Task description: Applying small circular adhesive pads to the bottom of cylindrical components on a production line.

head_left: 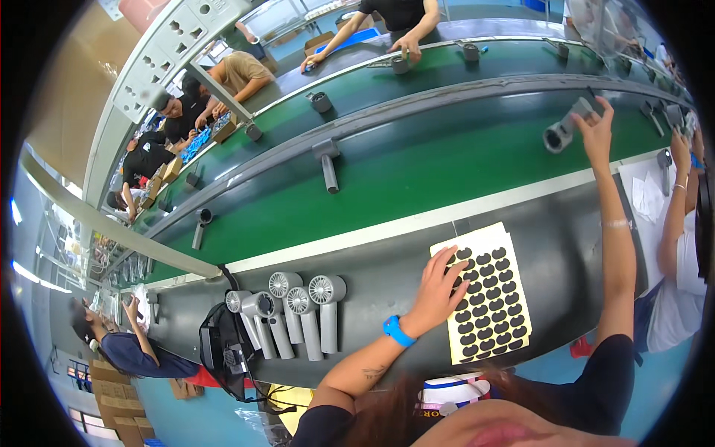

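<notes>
My left hand (439,290) lies with fingers spread on a pale sheet of black stickers (488,298), on the dark worktop. The stickers are small, rounded and set in rows. Out over the green conveyor belt, my right arm is stretched far to the right. There my right hand (596,134) is closed on a grey handheld fan (560,135), its round head pointing down and left. Left of the sheet, several grey handheld fans (302,305) lie side by side on the worktop, round heads away from me and handles toward me.
A black bag (223,343) sits left of the fans, beside a white post (149,242). More grey fan parts (328,164) ride on the belt, which a metal rail (357,119) divides lengthwise. Co-workers sit across the belt and at both sides; one's arm (674,179) is close at right.
</notes>
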`<action>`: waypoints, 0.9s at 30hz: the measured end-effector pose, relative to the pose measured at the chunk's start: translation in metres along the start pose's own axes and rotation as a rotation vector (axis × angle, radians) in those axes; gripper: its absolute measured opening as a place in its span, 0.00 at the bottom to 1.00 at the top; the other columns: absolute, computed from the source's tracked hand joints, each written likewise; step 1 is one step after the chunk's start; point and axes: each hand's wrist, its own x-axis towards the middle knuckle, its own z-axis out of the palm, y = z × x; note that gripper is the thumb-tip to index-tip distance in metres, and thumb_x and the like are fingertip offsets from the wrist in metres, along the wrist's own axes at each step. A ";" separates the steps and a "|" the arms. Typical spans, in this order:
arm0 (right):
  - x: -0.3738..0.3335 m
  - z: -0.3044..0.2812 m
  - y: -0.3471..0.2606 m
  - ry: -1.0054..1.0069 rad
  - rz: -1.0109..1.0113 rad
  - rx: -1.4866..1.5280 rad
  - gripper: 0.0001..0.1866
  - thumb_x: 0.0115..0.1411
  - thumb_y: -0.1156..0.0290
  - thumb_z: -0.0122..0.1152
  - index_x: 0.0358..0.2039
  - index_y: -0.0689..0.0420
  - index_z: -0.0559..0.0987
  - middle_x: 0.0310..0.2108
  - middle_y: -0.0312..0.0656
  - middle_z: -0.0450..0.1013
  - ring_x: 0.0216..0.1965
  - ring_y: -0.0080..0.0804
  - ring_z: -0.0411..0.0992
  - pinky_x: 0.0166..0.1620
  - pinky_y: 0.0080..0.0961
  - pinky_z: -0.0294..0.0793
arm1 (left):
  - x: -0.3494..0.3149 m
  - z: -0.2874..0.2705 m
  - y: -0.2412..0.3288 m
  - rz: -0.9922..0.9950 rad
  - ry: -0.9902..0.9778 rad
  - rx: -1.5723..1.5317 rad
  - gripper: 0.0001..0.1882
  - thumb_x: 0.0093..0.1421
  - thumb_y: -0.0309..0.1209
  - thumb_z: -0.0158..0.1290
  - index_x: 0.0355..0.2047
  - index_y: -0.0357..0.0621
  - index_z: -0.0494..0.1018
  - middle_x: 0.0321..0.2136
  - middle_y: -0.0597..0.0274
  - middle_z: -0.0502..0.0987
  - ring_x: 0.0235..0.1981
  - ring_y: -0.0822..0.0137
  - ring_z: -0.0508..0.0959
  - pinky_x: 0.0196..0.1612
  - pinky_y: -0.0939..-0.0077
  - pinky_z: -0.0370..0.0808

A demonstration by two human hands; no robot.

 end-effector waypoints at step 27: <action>-0.276 -0.083 -0.206 -0.353 -0.032 0.361 0.17 0.53 0.86 0.55 0.45 0.64 0.72 0.50 0.45 0.65 0.50 0.31 0.66 0.49 0.24 0.67 | -0.011 -0.058 0.078 -0.098 0.186 -0.727 0.23 0.48 0.13 0.57 0.46 0.36 0.72 0.50 0.52 0.69 0.46 0.67 0.73 0.40 0.77 0.77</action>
